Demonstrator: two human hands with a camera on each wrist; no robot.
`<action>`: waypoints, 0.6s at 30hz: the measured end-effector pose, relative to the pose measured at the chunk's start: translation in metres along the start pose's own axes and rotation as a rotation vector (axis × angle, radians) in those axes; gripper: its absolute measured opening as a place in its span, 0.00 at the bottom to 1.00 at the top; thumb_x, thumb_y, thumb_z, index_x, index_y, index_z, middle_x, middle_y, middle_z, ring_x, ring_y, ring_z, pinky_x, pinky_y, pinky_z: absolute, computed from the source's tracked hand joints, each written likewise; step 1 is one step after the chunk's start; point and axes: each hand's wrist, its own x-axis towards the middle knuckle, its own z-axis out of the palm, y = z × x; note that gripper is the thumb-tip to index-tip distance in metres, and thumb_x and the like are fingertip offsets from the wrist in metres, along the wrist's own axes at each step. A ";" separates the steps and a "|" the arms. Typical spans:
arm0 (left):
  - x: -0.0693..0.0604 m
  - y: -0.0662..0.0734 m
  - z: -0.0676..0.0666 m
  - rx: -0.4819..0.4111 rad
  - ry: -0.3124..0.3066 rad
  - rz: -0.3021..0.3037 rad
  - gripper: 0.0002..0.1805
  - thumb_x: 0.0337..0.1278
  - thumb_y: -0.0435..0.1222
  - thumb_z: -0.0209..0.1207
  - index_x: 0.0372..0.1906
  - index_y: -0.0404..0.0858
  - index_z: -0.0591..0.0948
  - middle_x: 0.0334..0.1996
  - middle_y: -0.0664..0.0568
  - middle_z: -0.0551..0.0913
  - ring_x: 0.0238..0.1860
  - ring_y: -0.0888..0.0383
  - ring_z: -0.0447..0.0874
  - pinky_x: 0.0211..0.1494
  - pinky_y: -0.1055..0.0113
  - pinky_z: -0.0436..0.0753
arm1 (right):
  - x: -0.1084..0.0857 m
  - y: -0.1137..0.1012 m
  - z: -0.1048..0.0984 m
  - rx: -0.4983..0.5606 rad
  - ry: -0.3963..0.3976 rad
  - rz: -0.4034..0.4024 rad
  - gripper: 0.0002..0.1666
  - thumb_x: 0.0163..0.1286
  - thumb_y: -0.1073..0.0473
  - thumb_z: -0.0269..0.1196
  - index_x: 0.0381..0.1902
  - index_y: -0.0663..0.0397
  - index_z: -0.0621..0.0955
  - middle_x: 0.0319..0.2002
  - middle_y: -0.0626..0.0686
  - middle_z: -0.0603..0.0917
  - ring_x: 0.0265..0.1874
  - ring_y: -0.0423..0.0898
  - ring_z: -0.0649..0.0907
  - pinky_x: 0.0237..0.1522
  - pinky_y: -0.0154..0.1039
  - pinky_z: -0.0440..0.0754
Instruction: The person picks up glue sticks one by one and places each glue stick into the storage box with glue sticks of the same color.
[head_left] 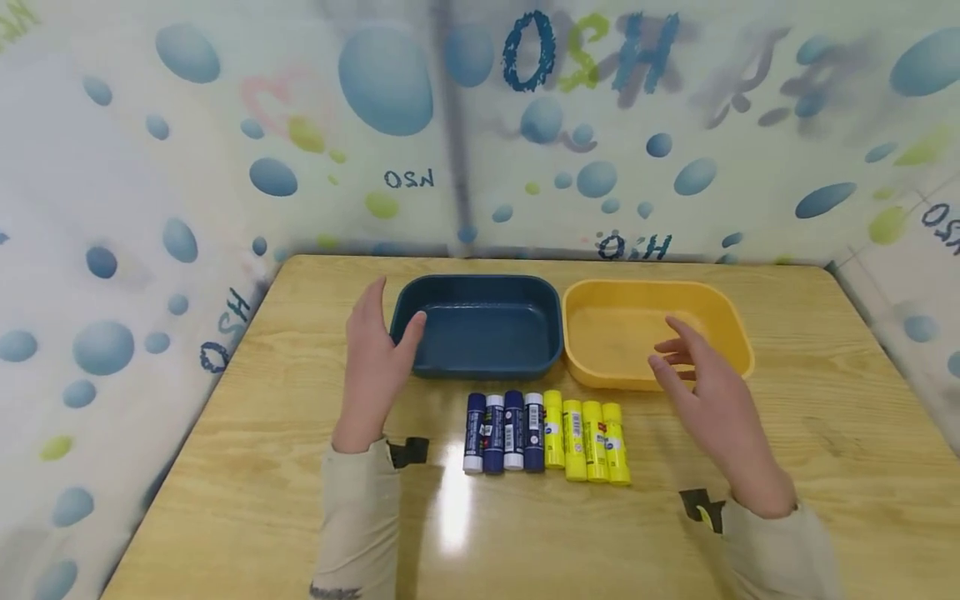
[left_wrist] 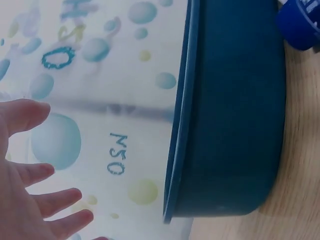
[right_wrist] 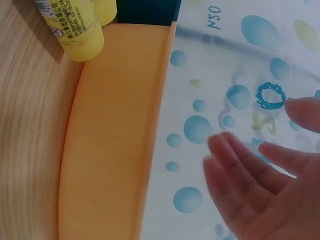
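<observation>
Note, lying front-to-back, blue glue sticks (head_left: 513, 432) nearer wide, empty left hand (head_left: 372, 362); yellow glue sticks (head_left: 574, 442) nearer loosely spread, empty right hand (head_left: 712, 402).

**Our tally, kind by kind**

On one worktop (head_left: 247, 467) we count two trays: one dark blue tray (head_left: 483, 343) and one yellow-orange tray (head_left: 611, 333). We make it eight stick tubes, namely four blue-and-white tubes (head_left: 493, 437) and four yellow tubes (head_left: 595, 446). Among the blue-and-white four, we find two with the white end toward the trays and two with the blue end that way. We also number two grips, a person's left grip (head_left: 375, 367) and right grip (head_left: 712, 404), and two pale sleeves (head_left: 360, 512).
</observation>
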 end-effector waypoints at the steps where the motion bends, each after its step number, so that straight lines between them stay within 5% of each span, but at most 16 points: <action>1: 0.000 -0.002 -0.002 -0.011 0.004 -0.010 0.38 0.57 0.55 0.49 0.69 0.45 0.51 0.67 0.48 0.52 0.66 0.47 0.46 0.62 0.48 0.56 | 0.000 0.000 0.001 0.001 -0.001 -0.002 0.34 0.68 0.43 0.47 0.68 0.49 0.56 0.48 0.57 0.75 0.44 0.53 0.75 0.44 0.53 0.74; 9: 0.003 -0.016 -0.004 -0.123 -0.062 -0.118 0.41 0.56 0.58 0.47 0.69 0.46 0.48 0.67 0.48 0.49 0.66 0.49 0.45 0.63 0.47 0.54 | 0.000 0.000 0.006 -0.044 -0.058 -0.024 0.30 0.68 0.43 0.46 0.64 0.50 0.63 0.40 0.52 0.78 0.35 0.48 0.77 0.39 0.49 0.77; 18: 0.000 -0.051 0.011 -0.303 -0.102 -0.339 0.40 0.55 0.60 0.45 0.69 0.53 0.45 0.68 0.54 0.48 0.66 0.55 0.46 0.65 0.53 0.55 | -0.002 -0.004 0.010 -0.113 -0.221 -0.053 0.33 0.65 0.37 0.45 0.59 0.51 0.69 0.40 0.50 0.78 0.38 0.47 0.77 0.39 0.47 0.78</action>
